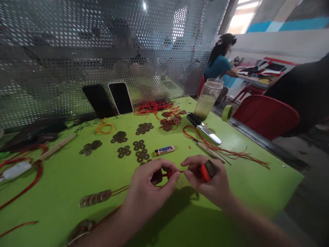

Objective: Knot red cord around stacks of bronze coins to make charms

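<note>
My left hand pinches a thin red cord between thumb and fingertips, above the green table. Close against it, my right hand has thumb and finger at the cord's short end. A red and dark object is tucked in my right palm; its kind is mostly hidden by the fingers. Left of my hands lies a row of overlapping holed coins strung on red cord. More coins on a cord sit partly behind my left forearm. Beyond my hands rests a white-labelled lighter.
Coin clusters lie mid-table, with a red cord pile behind. A phone leans on the perforated metal screen. At right are a hairbrush, a pen-like tool, a jar of liquid and a red chair. A person sits beyond.
</note>
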A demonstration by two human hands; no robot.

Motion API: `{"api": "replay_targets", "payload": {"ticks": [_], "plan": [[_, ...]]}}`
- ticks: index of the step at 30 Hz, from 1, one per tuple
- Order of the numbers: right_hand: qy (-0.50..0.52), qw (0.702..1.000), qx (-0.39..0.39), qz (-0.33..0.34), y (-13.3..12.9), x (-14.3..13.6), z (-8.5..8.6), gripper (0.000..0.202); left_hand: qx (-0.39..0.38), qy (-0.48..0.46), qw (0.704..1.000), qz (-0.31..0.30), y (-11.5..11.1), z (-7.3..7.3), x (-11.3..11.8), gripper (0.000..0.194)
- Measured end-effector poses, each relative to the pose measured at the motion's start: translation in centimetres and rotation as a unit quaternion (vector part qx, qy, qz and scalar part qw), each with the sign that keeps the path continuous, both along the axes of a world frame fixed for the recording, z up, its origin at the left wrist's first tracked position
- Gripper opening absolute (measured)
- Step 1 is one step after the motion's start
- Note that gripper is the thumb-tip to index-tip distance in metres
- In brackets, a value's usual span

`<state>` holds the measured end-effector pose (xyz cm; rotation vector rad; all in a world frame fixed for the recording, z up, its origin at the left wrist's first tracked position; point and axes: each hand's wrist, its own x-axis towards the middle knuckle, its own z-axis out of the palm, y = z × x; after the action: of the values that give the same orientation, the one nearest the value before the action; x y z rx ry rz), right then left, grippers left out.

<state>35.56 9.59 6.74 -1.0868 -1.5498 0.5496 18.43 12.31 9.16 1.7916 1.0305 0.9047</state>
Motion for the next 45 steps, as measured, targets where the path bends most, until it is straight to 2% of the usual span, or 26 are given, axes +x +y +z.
{"api": "replay_targets", "payload": {"ticks": [4, 12, 24, 31, 35, 40, 45], "plan": [[-0.027, 0.998, 0.048, -0.018, -0.21, -0.28, -0.14, 0.011, 0.011, 0.008, 1.000, -0.004, 0.14, -0.17, 0.17, 0.005], [-0.061, 0.996, 0.063, -0.020, -0.04, -0.53, 0.28, 0.017, -0.017, 0.002, 1.000, -0.008, 0.09, -0.37, 0.54, 0.004], [-0.015, 0.999, -0.034, 0.005, -0.23, -0.08, -0.11, 0.018, -0.035, 0.003, 0.999, -0.005, -0.05, -0.70, 0.77, 0.007], [-0.002, 0.999, -0.044, 0.007, -0.26, -0.10, 0.21, 0.020, -0.055, -0.011, 0.998, -0.012, -0.16, -0.63, 0.73, 0.006], [0.005, 0.999, -0.048, 0.014, -0.20, 0.02, 0.33, 0.014, -0.065, -0.024, 0.998, -0.002, -0.02, -0.68, 0.73, 0.005], [-0.009, 0.999, -0.044, 0.018, 0.05, 0.12, 0.34, 0.016, -0.046, -0.039, 0.998, 0.000, 0.16, -0.81, 0.51, 0.006], [0.025, 0.992, -0.119, 0.035, 0.05, 0.08, 0.07, 0.010, -0.027, -0.019, 0.999, 0.005, 0.07, -0.89, 0.33, 0.008]]}}
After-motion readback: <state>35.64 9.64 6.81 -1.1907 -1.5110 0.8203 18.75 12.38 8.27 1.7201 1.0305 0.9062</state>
